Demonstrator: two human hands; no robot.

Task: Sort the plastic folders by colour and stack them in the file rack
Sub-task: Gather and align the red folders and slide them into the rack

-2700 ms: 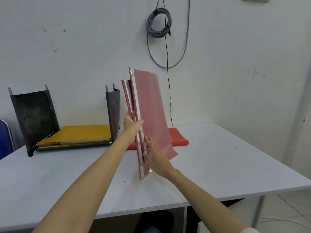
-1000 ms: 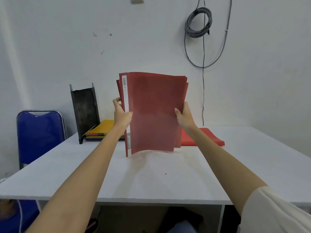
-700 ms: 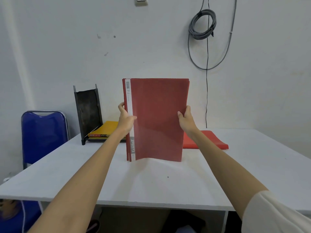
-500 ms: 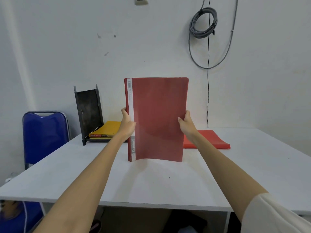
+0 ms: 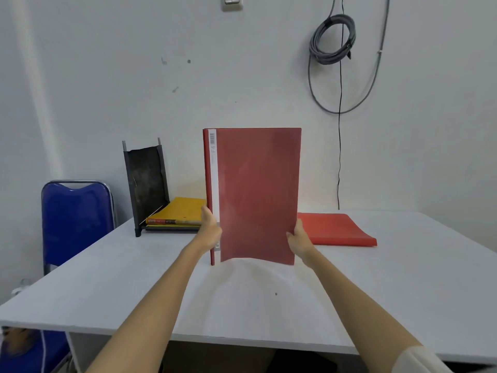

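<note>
A bunch of red plastic folders [image 5: 255,195] stands upright on its lower edge on the white table [image 5: 403,286], the white spine strip at the left. My left hand [image 5: 211,228] grips the spine side low down; my right hand [image 5: 298,238] grips the opposite edge. Behind the folders at the left stands the black file rack [image 5: 146,181], with yellow folders [image 5: 180,214] lying flat in it. More red folders [image 5: 336,230] lie flat on the table behind and to the right.
A blue chair [image 5: 75,219] stands at the table's left end. The wall is close behind the table, with a coiled grey cable [image 5: 332,39] hanging on it. The table's front edge runs just below my forearms.
The red folders went from edge-on and fanned out to squared up and facing me. Both hands have slid lower along the two sides. The view has shifted left.
</note>
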